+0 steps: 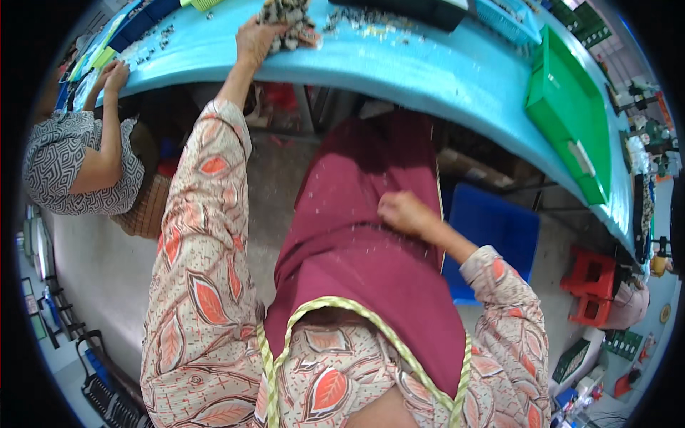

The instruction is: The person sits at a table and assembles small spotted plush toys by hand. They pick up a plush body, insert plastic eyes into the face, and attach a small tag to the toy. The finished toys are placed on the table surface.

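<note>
My left hand [255,43] reaches out to the table's near edge. Its fingers close against a clump of small black, cream and pinkish pieces [289,21], whose exact kind I cannot make out. My right hand [405,213] rests low over the maroon apron [357,264] on my lap, its fingers curled in. Whatever those fingers may hold is hidden. Small pale flecks dot the apron around that hand.
A light blue cloth covers the table [428,78], with scattered bits [371,27] beside a black tray [421,8]. A light blue basket [510,20] and green tray [567,107] lie to the right. Below are a blue stool [496,228] and red stools [591,282]. Another person [85,160] sits left.
</note>
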A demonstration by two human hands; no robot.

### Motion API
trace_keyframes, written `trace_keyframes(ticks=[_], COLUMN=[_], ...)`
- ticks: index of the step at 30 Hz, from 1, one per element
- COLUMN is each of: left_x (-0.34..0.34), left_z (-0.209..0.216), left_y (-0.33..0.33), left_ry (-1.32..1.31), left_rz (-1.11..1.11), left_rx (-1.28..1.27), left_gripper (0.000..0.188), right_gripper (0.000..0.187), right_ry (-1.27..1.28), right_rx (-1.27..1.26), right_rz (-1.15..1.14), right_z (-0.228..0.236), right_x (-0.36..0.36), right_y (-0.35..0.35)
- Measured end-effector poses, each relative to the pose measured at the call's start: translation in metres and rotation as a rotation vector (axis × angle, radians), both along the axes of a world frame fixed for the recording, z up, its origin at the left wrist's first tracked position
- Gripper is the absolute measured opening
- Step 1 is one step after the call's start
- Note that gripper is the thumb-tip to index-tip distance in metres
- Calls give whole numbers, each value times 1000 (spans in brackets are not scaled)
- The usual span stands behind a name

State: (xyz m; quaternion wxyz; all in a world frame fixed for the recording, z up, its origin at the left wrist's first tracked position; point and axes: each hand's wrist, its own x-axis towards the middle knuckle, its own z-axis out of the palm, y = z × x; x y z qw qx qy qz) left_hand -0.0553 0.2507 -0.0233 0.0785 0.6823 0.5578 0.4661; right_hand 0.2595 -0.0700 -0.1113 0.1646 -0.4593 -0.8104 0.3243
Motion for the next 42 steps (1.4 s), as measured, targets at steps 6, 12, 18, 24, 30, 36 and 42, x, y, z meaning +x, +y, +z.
trace_keyframes(ticks=[6,12,18,24,30,36,42], left_x=[6,8,-15,6,22,23,25], left_z=[-5,-1,-21,-1,16,26,32], left_y=[-9,-13,-7,-19,-29,-34,-32], left_ry=[-376,-479,252,-354,-455,-577,-430], left_rz=[-230,-188,-78,-77,-143,-159,-103], left_rx=[-105,-195,43,-141,-202,-290,-258], left_gripper=[12,15,39,35,39,37,41], right_gripper=[16,22,27,25,25,24,19], right_ry=[1018,1257,1314,1053,762,693,581], right_rx=[-1023,-1037,-934,-1264,-1053,-902,-498], right_rz=[-426,-396,-436,-189,52,21,-136], right_z=[26,25,37,65,124,179,237], right_x=[44,17,-11,-37,-29,1,48], right_y=[-2,4,13,27,74,132,203])
